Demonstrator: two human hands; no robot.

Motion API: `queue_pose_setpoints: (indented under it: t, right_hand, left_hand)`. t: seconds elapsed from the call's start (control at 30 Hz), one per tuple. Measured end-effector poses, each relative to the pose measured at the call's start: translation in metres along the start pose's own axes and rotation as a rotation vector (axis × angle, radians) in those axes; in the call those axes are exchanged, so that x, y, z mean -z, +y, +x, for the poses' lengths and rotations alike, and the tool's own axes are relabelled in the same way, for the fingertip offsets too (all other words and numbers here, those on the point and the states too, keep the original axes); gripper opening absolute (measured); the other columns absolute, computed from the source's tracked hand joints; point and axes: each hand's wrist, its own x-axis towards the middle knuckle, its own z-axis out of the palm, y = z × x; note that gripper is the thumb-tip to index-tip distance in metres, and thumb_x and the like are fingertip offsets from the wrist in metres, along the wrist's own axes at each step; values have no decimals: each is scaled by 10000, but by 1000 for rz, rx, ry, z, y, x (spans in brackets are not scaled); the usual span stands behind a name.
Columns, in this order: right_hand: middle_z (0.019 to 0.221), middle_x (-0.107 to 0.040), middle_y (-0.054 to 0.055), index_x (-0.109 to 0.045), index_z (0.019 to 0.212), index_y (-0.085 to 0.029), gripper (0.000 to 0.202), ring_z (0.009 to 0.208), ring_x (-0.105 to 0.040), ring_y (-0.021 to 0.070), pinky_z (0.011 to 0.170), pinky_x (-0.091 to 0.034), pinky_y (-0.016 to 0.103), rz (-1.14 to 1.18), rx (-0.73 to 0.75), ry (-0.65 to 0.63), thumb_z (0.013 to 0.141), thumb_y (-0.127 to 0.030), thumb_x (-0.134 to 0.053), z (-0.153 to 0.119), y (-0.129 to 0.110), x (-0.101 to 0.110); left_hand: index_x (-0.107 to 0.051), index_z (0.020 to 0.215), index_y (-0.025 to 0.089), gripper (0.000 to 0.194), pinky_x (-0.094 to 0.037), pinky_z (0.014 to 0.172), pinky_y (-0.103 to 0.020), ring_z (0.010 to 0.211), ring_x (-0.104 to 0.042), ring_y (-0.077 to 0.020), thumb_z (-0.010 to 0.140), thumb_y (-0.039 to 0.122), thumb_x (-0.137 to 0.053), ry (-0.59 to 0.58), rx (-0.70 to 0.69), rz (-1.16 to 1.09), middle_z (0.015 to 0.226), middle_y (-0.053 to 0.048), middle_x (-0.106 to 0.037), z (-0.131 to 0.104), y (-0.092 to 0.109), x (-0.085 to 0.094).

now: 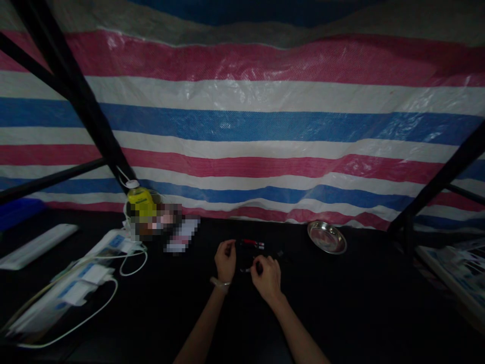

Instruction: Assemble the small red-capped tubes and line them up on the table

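My left hand [226,260] is over the black table, its thumb and fingers closed in a pinch. What it holds, if anything, is too small to tell. My right hand [267,275] is also pinched, to the right and slightly nearer, and its fingertips hide what lies between them. A red and black tool with a shiny end [252,244] lies just beyond and between the hands. A small shiny metal piece [245,270] shows beside my right fingertips. Small dark items [281,254] lie just beyond my right hand.
A round metal dish [327,237] sits at the back right. White power strips [81,285] with cables and plugs spread over the left side. Behind them stands a yellow bottle [141,201], near a paper [184,235]. A striped sheet [242,124] hangs behind the table, between black frame bars [81,101].
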Motion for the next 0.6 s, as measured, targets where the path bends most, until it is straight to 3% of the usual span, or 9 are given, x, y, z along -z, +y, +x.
queue_pose_setpoints:
  t: [0.13, 0.4, 0.6]
  right_hand:
    - [580, -563, -15, -580, 717, -226, 101, 578, -509, 149, 576, -299, 254, -25, -41, -25, 745, -183, -493, 0, 2, 0]
    - [665, -574, 8, -573, 704, -194, 147, 666, -515, 156, 646, -375, 257, 176, 53, -65, 735, -112, -455, 1, 3, -8]
    - [823, -596, 26, -627, 813, -216, 124, 821, -539, 177, 741, -417, 278, 239, 162, -113, 699, -175, -599, -2, 2, -7]
  left_hand:
    - [-622, 825, 151, 228, -488, 657, -292, 704, -610, -168, 753, 326, -493, 36, 94, -85, 769, -55, -630, 2, -7, 0]
    - [-619, 813, 139, 255, -494, 618, -281, 642, -610, -156, 732, 365, -531, 4, 150, -196, 708, -42, -642, 3, -1, 2]
    - [-620, 796, 140, 275, -492, 617, -284, 636, -609, -156, 715, 391, -542, -4, 163, -232, 696, -39, -640, 3, -1, 3]
